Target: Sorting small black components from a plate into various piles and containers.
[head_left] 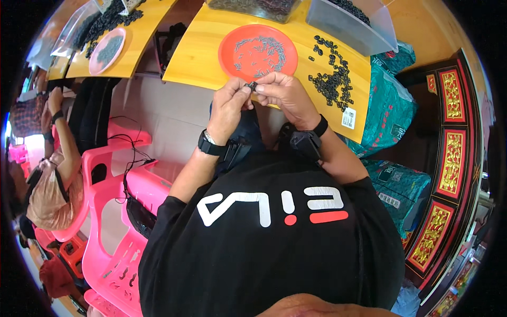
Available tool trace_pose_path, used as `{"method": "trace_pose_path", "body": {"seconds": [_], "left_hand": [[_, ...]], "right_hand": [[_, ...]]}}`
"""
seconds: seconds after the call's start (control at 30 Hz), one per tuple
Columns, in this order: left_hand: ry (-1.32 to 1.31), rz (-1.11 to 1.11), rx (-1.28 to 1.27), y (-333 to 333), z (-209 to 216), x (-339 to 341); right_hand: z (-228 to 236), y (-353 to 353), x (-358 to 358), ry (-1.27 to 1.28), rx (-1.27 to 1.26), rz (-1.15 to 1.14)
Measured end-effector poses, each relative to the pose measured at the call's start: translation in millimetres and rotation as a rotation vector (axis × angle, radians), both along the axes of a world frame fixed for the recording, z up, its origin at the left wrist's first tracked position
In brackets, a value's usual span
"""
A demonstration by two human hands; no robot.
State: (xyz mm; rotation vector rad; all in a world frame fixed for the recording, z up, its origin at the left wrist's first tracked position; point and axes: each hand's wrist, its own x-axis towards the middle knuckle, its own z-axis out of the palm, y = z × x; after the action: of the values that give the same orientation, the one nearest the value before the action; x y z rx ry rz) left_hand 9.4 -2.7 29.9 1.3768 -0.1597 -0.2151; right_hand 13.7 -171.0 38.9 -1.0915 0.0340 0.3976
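Observation:
Between my two hands, at the near edge of the yellow table [200, 47], is a small black plastic piece [252, 85]. My left hand [228, 103] pinches it from one side with thumb and forefinger. From the other side my right hand [282, 95] grips it with its fingertips. Just beyond my fingers lies a round red plate [226, 53] with many small grey metal pins [274, 47] scattered in it. A loose pile of similar black pieces [331, 82] spreads over the table to the right of the plate.
Clear plastic bins [348, 24] of dark parts stand at the table's far side. A white label [348, 118] lies near its right corner. Green woven sacks [391, 105] are on the right. Pink plastic chairs [105, 211] and a co-worker [55, 195] are on the left.

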Motion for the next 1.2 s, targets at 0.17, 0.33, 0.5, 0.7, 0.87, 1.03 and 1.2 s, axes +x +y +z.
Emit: {"method": "trace_pose_path", "body": {"seconds": [0.17, 0.33, 0.5, 0.7, 0.87, 1.03, 1.2], "left_hand": [[-0.004, 0.008, 0.029, -1.2, 1.0, -0.5], [-0.026, 0.035, 0.131, -1.0, 1.0, 0.2], [-0.047, 0.033, 0.145, -3.7, 2.3, -1.8], [-0.052, 0.032, 0.154, -3.6, 5.2, -1.3], [-0.067, 0.036, 0.140, -2.5, 1.6, -2.0], [-0.066, 0.039, 0.138, -2.8, -2.9, -1.4], [-0.011, 0.026, 0.111, -3.3, -2.2, -2.2]], "right_hand": [[10.5, -8.8, 4.0, -0.038, -0.142, -0.029], [12.1, -9.2, 6.4, -0.100, -0.183, -0.067], [10.8, -7.3, 6.0, -0.138, -0.201, -0.054], [9.7, -6.8, 5.4, -0.183, -0.223, -0.040], [10.8, -3.5, 4.4, -0.231, -0.271, -0.035], [13.8, -1.5, 2.9, -0.244, -0.260, -0.013], [8.6, 1.4, 2.1, -0.235, -0.241, -0.003]]}}
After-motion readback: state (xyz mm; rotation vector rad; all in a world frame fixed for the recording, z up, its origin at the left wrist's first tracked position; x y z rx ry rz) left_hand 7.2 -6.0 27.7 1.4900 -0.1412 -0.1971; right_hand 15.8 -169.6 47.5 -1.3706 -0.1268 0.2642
